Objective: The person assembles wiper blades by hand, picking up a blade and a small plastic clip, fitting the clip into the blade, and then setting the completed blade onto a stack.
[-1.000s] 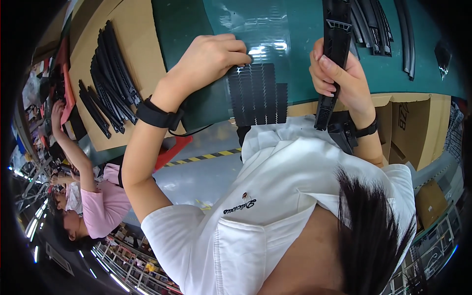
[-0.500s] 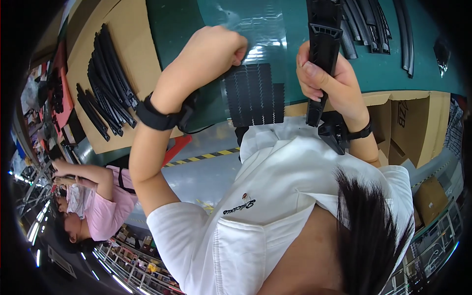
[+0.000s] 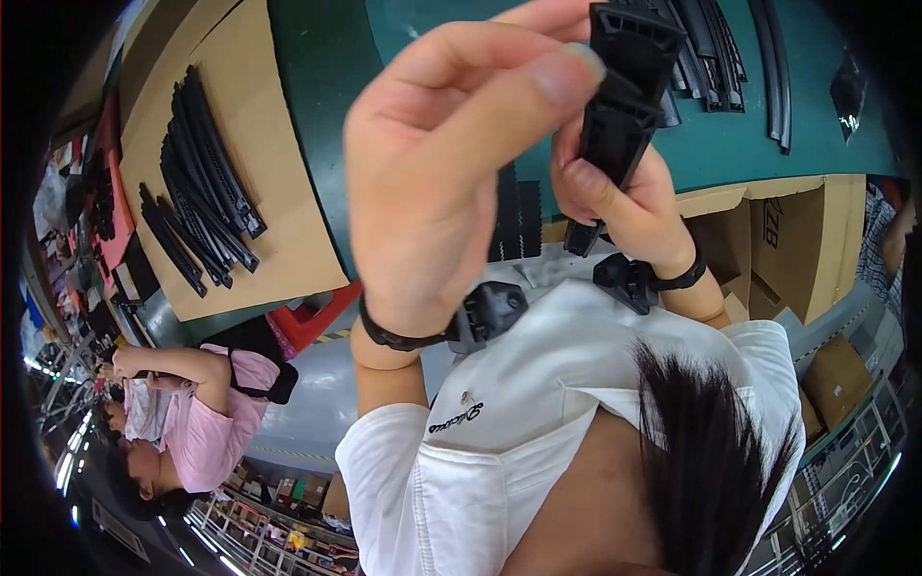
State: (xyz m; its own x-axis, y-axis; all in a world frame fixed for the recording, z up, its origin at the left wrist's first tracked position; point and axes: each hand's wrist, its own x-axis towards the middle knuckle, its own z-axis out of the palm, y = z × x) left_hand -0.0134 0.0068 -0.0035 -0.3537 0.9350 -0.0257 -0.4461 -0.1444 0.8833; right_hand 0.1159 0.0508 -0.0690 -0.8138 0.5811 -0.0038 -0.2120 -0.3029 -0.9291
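My right hand (image 3: 619, 197) is wrapped round a long black plastic trim piece (image 3: 619, 144), ribbed and hollow on the side facing me, and holds it up at a tilt. My left hand (image 3: 432, 163) is raised close to the camera, its thumb and fingers pinched together against the upper left edge of the trim piece. Whatever lies between those fingertips is hidden. Behind my left hand, a sheet of black zigzag-edged strips (image 3: 519, 221) shows in part at the table's near edge.
Curved black trim pieces (image 3: 206, 163) lie on cardboard (image 3: 298, 230) at the left. More black pieces (image 3: 706, 48) lie at the back right of the green table (image 3: 816, 144). An open cardboard box (image 3: 826, 245) stands near right. A person in pink (image 3: 216, 422) works at the left.
My left hand has come up and right from beside the strip sheet to the trim piece's upper end. The right hand has tilted the trim piece and shifted slightly left.
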